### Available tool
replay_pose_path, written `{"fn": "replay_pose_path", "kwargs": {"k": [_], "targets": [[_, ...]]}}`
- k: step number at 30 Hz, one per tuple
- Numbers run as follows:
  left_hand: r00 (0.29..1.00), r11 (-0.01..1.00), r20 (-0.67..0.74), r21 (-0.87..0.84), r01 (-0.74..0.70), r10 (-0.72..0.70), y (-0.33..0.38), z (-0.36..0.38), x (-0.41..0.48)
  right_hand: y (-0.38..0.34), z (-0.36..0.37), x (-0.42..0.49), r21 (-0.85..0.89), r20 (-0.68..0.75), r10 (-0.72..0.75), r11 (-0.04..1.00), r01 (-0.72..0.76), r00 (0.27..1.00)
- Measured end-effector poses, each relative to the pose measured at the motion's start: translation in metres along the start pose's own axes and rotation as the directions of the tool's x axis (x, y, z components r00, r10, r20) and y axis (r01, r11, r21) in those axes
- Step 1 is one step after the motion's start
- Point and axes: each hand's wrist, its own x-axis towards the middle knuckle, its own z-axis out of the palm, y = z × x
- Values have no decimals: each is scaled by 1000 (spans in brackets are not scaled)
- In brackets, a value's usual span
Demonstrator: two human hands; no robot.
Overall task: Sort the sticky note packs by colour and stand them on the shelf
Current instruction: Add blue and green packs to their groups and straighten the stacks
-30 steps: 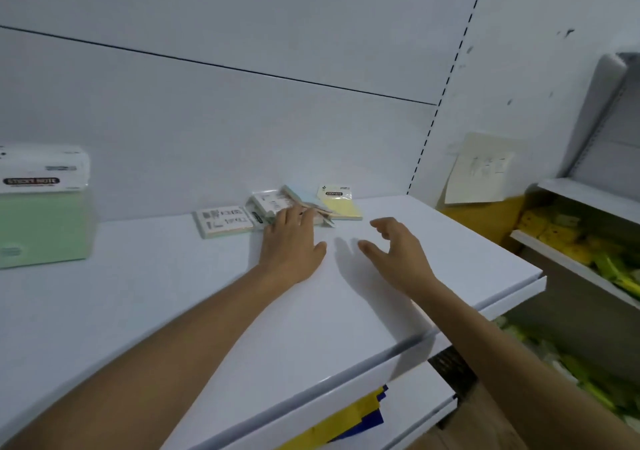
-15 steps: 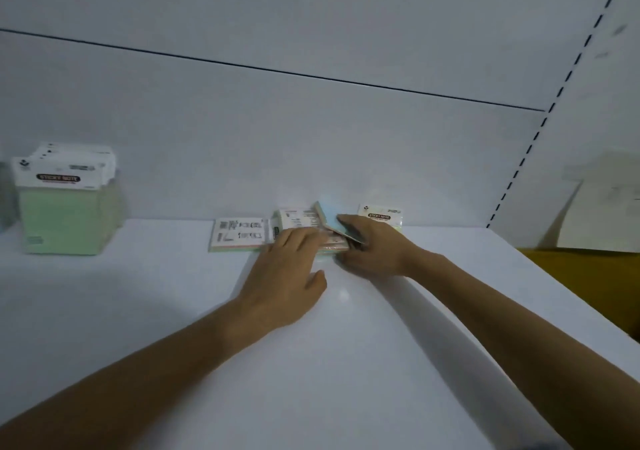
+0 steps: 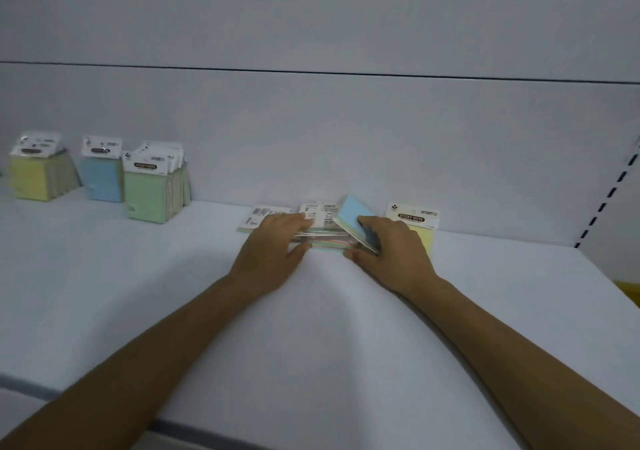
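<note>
Centre frame: right hand pinches a tilted pale-blue sticky note pack; left hand presses straight fingers on the flat multicoloured pack pile.

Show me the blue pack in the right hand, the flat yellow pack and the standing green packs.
blue pack [image 3: 354, 214], head view, its blue face.
yellow pack [image 3: 412, 214], head view, its white header.
green packs [image 3: 145, 193], head view, front pack's face.

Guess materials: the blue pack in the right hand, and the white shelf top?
Tilted pale blue sticky note pack in the right hand: likely paper pad in clear plastic film; faint sheen, layered edge. White flat shelf top: smooth, matt, possibly painted metal or laminate; cannot tell which.
</note>
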Motion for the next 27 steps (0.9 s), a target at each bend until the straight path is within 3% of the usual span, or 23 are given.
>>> {"fn": "replay_pose_path", "kwargs": {"k": [7, 10, 14, 18, 23, 27], "targets": [[992, 992, -121, 119, 44, -30, 15, -10, -9, 0, -3, -2, 8, 5, -6, 1000, 6, 1000], [991, 989, -130, 148, -20, 39, 15, -12, -11, 0, -6, -3, 39, 53, -1, 999, -1, 999], [975, 996, -209, 55, -67, 77, 18, -13, -11, 0, -3, -4, 0, 48, -20, 1000, 20, 999], [951, 999, -305, -23, 47, -52, 28, -18, -11, -2, -1, -2, 31, 16, -13, 999, 12, 1000], [855, 898, -380, -392, 198, -354, 19, -24, -7, -4, -1, -1, 33, 39, 40, 999, -41, 998], [858, 870, -338, -442, 218, -387, 16, -24, -3, -2, -2, 1, 64, 6, 72, 995, -73, 997]]}}
